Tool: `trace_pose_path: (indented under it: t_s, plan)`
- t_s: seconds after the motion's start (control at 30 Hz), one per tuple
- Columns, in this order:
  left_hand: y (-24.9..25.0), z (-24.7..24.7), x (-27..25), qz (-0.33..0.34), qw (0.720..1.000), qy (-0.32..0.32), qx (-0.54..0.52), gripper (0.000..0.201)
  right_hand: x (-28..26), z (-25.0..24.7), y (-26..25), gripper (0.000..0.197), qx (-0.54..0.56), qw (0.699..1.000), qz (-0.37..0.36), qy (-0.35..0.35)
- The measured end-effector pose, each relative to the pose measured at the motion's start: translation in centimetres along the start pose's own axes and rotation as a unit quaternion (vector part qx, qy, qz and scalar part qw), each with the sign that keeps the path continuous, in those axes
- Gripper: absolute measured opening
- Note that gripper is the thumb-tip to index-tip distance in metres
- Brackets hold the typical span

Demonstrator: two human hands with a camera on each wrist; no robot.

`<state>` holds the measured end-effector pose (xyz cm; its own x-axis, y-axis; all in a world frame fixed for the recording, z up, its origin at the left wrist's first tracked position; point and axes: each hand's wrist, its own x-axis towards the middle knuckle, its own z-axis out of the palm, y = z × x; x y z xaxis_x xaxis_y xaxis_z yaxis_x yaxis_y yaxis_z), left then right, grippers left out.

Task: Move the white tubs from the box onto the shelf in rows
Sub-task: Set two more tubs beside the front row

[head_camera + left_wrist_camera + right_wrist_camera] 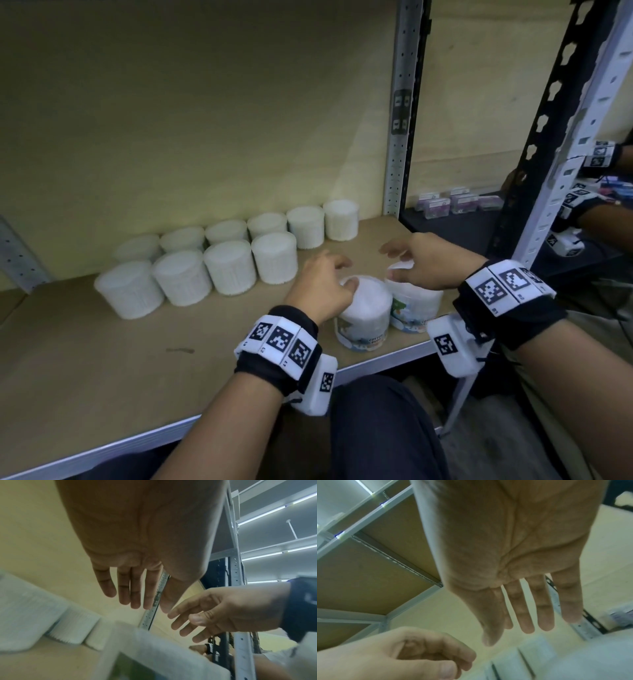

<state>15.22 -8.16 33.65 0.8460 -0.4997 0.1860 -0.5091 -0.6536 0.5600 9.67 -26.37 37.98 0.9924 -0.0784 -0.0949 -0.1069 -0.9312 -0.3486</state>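
Head view: shelf [102, 359] rows, wrist cams: straight fingers [135, 595]

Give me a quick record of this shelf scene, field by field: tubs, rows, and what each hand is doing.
back row: six white tubs along the wall
front row: four white tubs
near edge: two labelled tubs side by side on the shelf
left hand: open, over the left labelled tub
right hand: open, over the right labelled tub
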Motion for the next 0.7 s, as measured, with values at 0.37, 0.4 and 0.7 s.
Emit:
trace_pose_path:
  t_s: [0.37,0.4,0.7]
  plan:
    - [-8.9,-7.7,1.7,-0.091,0.993,0.053,0.048,0.040,7.7,1.5,-9.6,0.028,0.028,0.996,-0.058,0.064]
    - [-9.7,-8.2,2.0,-0.098,0.992,0.052,0.055,0.041,8.5,1.6,-10.3,0.029,0.019,0.996,-0.058,0.057]
    - [-15.5,-10.3,5.0,-0.162,0.982,0.031,0.096,0.049,15.1,4.2,-14.5,0.045,-0.078,0.995,-0.062,0.001]
